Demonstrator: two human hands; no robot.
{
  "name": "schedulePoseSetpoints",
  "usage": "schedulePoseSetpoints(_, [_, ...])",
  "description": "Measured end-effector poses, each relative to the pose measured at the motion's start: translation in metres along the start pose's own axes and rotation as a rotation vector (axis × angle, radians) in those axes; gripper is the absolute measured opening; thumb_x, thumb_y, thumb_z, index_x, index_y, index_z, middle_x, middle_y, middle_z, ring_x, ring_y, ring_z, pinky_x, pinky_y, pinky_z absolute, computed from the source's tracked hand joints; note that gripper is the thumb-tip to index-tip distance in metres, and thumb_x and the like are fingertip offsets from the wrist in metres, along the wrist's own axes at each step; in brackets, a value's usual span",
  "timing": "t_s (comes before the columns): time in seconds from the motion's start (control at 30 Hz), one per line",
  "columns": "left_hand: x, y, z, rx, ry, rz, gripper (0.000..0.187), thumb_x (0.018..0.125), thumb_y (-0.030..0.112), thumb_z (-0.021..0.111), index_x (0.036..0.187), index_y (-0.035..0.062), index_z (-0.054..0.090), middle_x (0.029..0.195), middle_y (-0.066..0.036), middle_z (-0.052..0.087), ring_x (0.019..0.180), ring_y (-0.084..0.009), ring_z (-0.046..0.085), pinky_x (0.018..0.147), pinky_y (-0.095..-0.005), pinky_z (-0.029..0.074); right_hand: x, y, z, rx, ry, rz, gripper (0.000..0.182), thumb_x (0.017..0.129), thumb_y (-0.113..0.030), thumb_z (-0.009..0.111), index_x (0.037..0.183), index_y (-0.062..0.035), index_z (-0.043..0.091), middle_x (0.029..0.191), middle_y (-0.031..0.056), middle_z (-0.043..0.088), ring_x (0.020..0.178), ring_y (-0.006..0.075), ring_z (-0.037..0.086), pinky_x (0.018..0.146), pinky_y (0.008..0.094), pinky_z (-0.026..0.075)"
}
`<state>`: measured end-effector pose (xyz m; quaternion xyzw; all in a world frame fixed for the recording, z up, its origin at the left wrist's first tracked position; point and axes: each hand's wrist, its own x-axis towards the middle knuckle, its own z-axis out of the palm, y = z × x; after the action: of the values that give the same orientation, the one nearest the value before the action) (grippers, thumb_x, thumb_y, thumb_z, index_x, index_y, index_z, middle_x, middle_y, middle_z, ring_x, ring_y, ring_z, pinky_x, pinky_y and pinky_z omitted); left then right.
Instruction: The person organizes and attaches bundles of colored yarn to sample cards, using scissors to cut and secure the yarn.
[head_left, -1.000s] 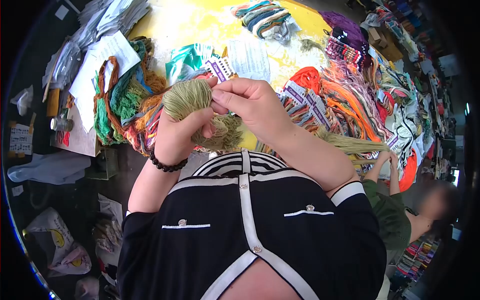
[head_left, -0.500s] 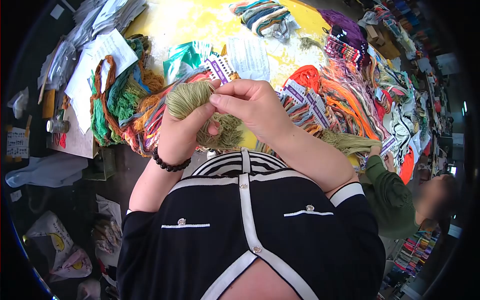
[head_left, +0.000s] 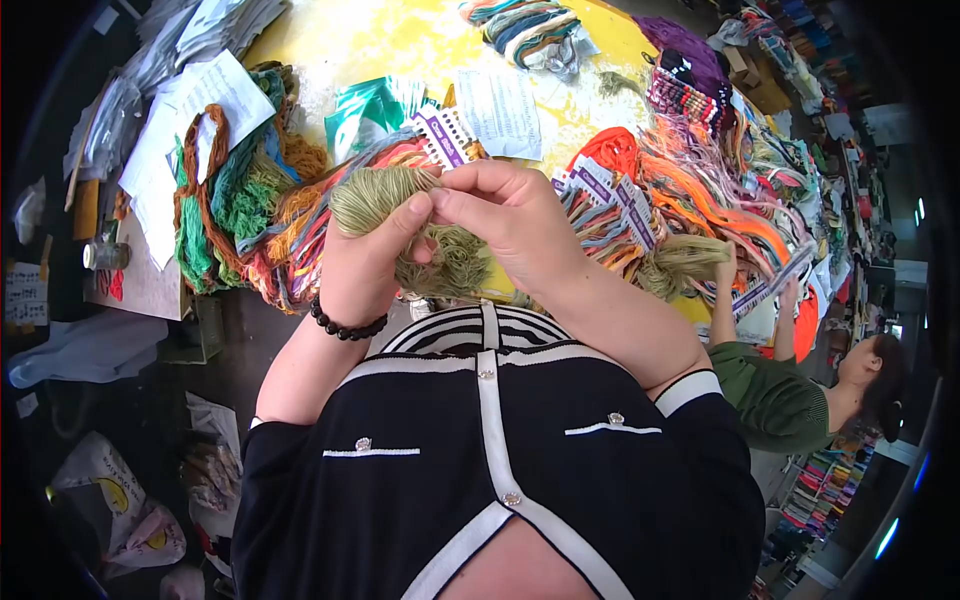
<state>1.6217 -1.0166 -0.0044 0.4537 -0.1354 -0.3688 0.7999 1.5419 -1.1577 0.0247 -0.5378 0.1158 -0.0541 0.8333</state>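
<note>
A skein of olive-green embroidery thread [head_left: 378, 198] is gathered in my left hand [head_left: 362, 268], its fingers wrapped round the bundle and the thumb pressing on top. Loose, tangled loops of the same thread hang below that hand. My right hand [head_left: 525, 228] is closed in a pinch at the skein's right edge, beside my left thumb; the strands between its fingertips are mostly hidden. Just behind the hands lies a punched thread card [head_left: 445, 135] with a purple label, on top of multicoloured threads [head_left: 300, 235].
Brown and green skeins [head_left: 205, 170] lie left, near white papers [head_left: 215, 95]. More carded threads [head_left: 610, 200] and orange threads [head_left: 700, 215] spread to the right on the yellow table [head_left: 340, 40]. A co-worker [head_left: 775, 395] in green handles olive thread there.
My hands stay almost in place, the right still pinching at the skein's edge. The co-worker's arms have reached further over the table, and the olive thread there has shifted.
</note>
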Motion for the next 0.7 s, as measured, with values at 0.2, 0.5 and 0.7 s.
schedulePoseSetpoints(0.2, [0.006, -0.015, -0.024, -0.127, 0.008, 0.097, 0.017, 0.089, 0.015, 0.059, 0.101, 0.0033, 0.060, 0.096, -0.008, 0.064, 0.086, -0.0170, 0.060, 0.077, -0.0306, 0.049, 0.008, 0.008, -0.003, -0.354, 0.036, -0.140, 0.013, 0.087, -0.008, 0.059, 0.095, 0.0010, 0.064, 0.097, 0.0063, 0.062, 0.087, 0.0141, 0.061, 0.083, 0.0265, 0.046])
schedulePoseSetpoints(0.5, [-0.084, 0.001, -0.202, -1.086, 0.139, 0.134, 0.019, 0.098, 0.019, 0.041, 0.092, 0.0047, 0.053, 0.085, -0.002, 0.057, 0.058, -0.0083, 0.045, 0.067, -0.0281, 0.042, 0.004, -0.133, -0.163, 0.282, -0.060, -0.163, 0.013, 0.096, -0.013, 0.044, 0.091, -0.0018, 0.048, 0.068, -0.0012, 0.034, 0.061, 0.0096, 0.033, 0.052, 0.0215, 0.029])
schedulePoseSetpoints(0.7, [-0.196, -0.010, -0.301, -0.923, 0.525, 0.320, 0.016, 0.094, 0.017, 0.050, 0.093, 0.0017, 0.057, 0.095, -0.009, 0.064, 0.052, -0.0060, 0.046, 0.073, -0.0249, 0.043, 0.046, -0.210, -0.342, 0.104, 0.119, -0.183, 0.014, 0.097, -0.013, 0.045, 0.093, -0.0011, 0.051, 0.067, -0.0005, 0.034, 0.060, 0.0096, 0.034, 0.050, 0.0214, 0.028])
